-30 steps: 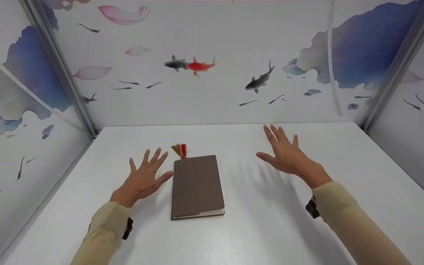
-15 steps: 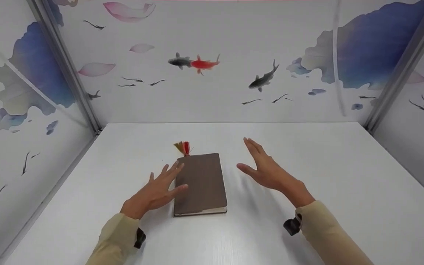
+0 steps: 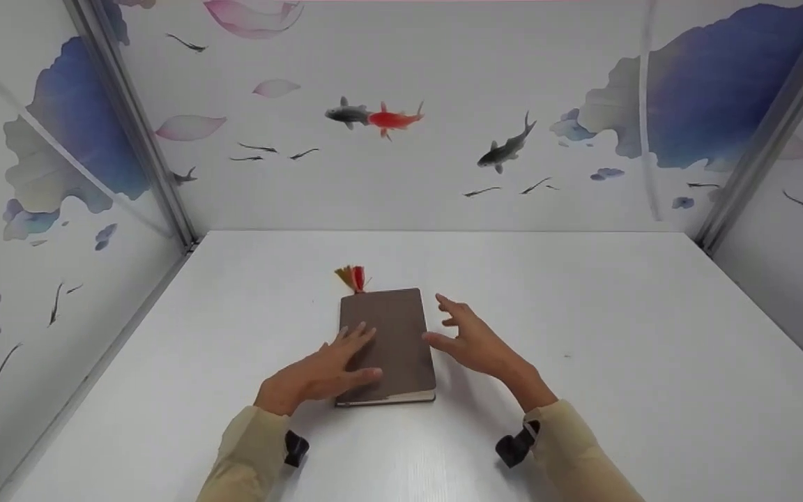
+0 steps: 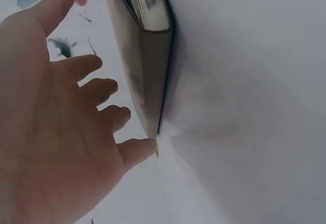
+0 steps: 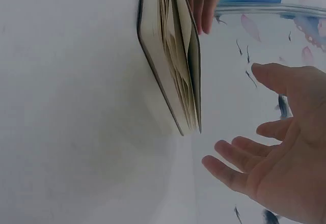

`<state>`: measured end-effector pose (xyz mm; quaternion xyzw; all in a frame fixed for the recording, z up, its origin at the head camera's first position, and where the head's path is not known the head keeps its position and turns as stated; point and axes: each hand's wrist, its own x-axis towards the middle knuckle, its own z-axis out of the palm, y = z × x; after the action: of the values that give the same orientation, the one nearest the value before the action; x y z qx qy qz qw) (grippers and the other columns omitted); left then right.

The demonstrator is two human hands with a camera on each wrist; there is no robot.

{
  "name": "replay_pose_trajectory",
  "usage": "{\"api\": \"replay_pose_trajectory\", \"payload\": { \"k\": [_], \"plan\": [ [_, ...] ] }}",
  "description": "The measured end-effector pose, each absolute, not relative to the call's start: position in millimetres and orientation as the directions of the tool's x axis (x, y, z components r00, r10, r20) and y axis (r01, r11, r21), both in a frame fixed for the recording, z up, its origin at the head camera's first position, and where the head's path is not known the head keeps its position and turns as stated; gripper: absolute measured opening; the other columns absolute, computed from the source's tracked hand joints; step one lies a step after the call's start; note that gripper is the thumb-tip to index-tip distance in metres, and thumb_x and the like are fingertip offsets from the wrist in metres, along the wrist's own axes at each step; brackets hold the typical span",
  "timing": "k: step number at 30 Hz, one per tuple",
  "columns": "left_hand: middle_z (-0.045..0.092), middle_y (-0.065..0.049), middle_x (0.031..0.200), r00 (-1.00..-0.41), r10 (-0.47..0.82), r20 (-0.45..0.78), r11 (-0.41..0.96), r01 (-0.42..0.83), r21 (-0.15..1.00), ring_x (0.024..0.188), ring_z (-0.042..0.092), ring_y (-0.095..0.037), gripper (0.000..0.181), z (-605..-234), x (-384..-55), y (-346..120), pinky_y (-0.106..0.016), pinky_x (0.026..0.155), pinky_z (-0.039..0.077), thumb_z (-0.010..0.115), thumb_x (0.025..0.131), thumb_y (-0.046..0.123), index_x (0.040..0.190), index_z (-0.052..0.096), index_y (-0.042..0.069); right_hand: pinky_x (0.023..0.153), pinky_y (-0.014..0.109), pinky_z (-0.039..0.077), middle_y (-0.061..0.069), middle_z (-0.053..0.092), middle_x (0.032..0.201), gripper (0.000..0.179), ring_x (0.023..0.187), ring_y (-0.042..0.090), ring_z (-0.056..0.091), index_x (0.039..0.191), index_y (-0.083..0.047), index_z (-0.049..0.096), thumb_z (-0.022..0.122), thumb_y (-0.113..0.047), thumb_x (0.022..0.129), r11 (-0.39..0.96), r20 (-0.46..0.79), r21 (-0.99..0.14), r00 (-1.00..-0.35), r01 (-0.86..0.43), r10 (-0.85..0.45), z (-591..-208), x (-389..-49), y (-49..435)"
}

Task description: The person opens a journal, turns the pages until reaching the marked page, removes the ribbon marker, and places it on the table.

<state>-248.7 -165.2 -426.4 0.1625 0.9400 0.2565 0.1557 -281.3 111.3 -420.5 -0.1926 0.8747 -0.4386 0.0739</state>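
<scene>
A brown hardcover notebook [image 3: 398,335] lies closed on the white table, its spine toward the left. Red and gold tassels [image 3: 353,277] stick out past its far edge. My left hand [image 3: 325,371] is over the left part of the cover, fingers spread; in the left wrist view its palm [image 4: 61,127] faces the spine from a small distance. Beside the notebook's right edge is my right hand [image 3: 475,343], fingers loosely bent, thumb tip right at the edge. In the right wrist view the page edges [image 5: 170,56] fan slightly apart, and the right hand [image 5: 285,152] holds nothing.
The white table [image 3: 624,335] is bounded by a back wall [image 3: 429,195] and side panels painted with fish and lotus leaves. Metal posts [image 3: 140,132] stand at the corners. A black wrist camera [image 3: 513,446] sits below each hand.
Both hands have moved inward and nearer to me. The left came from beside the notebook to over its cover; the right came from far right to its right edge. The notebook stays put.
</scene>
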Motion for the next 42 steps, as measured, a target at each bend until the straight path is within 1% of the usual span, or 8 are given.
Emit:
{"api": "replay_pose_trajectory", "payload": {
  "k": [4, 9, 12, 15, 25, 30, 35, 42],
  "plan": [
    [0.015, -0.004, 0.17, -0.897, 0.349, -0.27, 0.854, 0.186, 0.486, 0.159, 0.007, -0.028, 0.074, -425.0, -249.2, -157.1, -0.056, 0.125, 0.016, 0.061, 0.096, 0.05, 0.158, 0.033, 0.024, 0.101, 0.05, 0.051, 0.018, 0.045, 0.151, 0.076, 0.132, 0.034, 0.055, 0.158, -0.012, 0.031, 0.068, -0.035, 0.096, 0.518, -0.028, -0.834, -0.924, -0.189, -0.382, -424.0, -286.0, 102.4],
    [0.016, -0.006, 0.17, -0.898, 0.315, -0.308, 0.873, 0.146, 0.465, 0.159, 0.008, -0.03, 0.072, -422.0, -248.8, -149.8, -0.056, 0.124, 0.02, 0.066, 0.095, 0.042, 0.157, 0.036, 0.022, 0.092, 0.04, 0.057, 0.021, 0.054, 0.143, 0.07, 0.113, 0.028, 0.067, 0.153, -0.001, 0.037, 0.069, -0.026, 0.095, 0.481, -0.166, -0.876, -0.947, 0.014, -0.275, -426.6, -288.7, 88.7],
    [0.017, -0.008, 0.169, -0.9, 0.315, -0.301, 0.865, 0.141, 0.482, 0.158, 0.007, -0.032, 0.072, -420.1, -248.8, -147.5, -0.057, 0.124, 0.021, 0.068, 0.094, 0.04, 0.156, 0.037, 0.02, 0.092, 0.04, 0.058, 0.025, 0.056, 0.14, 0.069, 0.114, 0.03, 0.068, 0.15, 0.006, 0.039, 0.068, -0.023, 0.095, 0.443, -0.251, -0.888, -0.939, 0.126, -0.236, -429.1, -288.6, 83.8],
    [0.016, -0.009, 0.169, -0.901, 0.325, -0.287, 0.845, 0.141, 0.516, 0.158, 0.007, -0.033, 0.073, -420.8, -248.1, -146.3, -0.056, 0.124, 0.021, 0.069, 0.094, 0.039, 0.156, 0.037, 0.018, 0.095, 0.042, 0.057, 0.027, 0.059, 0.137, 0.067, 0.121, 0.033, 0.065, 0.147, 0.009, 0.04, 0.069, -0.022, 0.094, 0.411, -0.287, -0.895, -0.93, 0.175, -0.229, -433.1, -288.4, 83.3],
    [0.016, -0.013, 0.169, -0.91, 0.331, -0.25, 0.831, 0.156, 0.534, 0.157, 0.008, -0.036, 0.073, -423.2, -246.1, -148.9, -0.056, 0.124, 0.021, 0.071, 0.093, 0.035, 0.155, 0.038, 0.015, 0.095, 0.041, 0.057, 0.02, 0.067, 0.13, 0.055, 0.121, 0.031, 0.065, 0.142, 0.005, 0.051, 0.064, -0.021, 0.096, 0.364, -0.284, -0.912, -0.931, 0.188, -0.231, -432.9, -290.1, 81.4],
    [0.019, -0.013, 0.168, -0.913, 0.322, -0.249, 0.827, 0.144, 0.544, 0.157, 0.01, -0.037, 0.073, -422.3, -247.1, -150.0, -0.057, 0.123, 0.021, 0.073, 0.091, 0.034, 0.154, 0.041, 0.014, 0.089, 0.038, 0.058, 0.018, 0.069, 0.126, 0.046, 0.111, 0.027, 0.067, 0.137, 0.0, 0.059, 0.064, -0.017, 0.094, 0.369, -0.241, -0.916, -0.953, 0.16, -0.184, -428.3, -289.3, 78.1],
    [0.02, -0.012, 0.168, -0.921, 0.304, -0.244, 0.822, 0.124, 0.556, 0.157, 0.009, -0.036, 0.075, -420.8, -248.1, -149.8, -0.056, 0.124, 0.021, 0.076, 0.089, 0.034, 0.153, 0.041, 0.015, 0.089, 0.038, 0.058, 0.02, 0.069, 0.126, 0.045, 0.103, 0.024, 0.07, 0.137, 0.001, 0.059, 0.063, -0.012, 0.094, 0.309, -0.168, -0.946, -0.966, 0.102, -0.196, -424.8, -289.5, 77.3],
    [0.009, -0.012, 0.17, -0.897, 0.327, -0.296, 0.855, 0.148, 0.497, 0.158, 0.003, -0.037, 0.095, -420.1, -245.2, -148.9, -0.057, 0.122, 0.026, 0.08, 0.082, 0.047, 0.158, 0.031, 0.017, 0.07, 0.032, 0.061, 0.018, 0.069, 0.115, 0.05, 0.092, 0.019, 0.071, 0.142, 0.001, 0.055, 0.064, -0.002, 0.093, 0.299, -0.154, -0.951, -0.959, 0.078, -0.239, -424.4, -288.5, 78.3]
  ]
}}
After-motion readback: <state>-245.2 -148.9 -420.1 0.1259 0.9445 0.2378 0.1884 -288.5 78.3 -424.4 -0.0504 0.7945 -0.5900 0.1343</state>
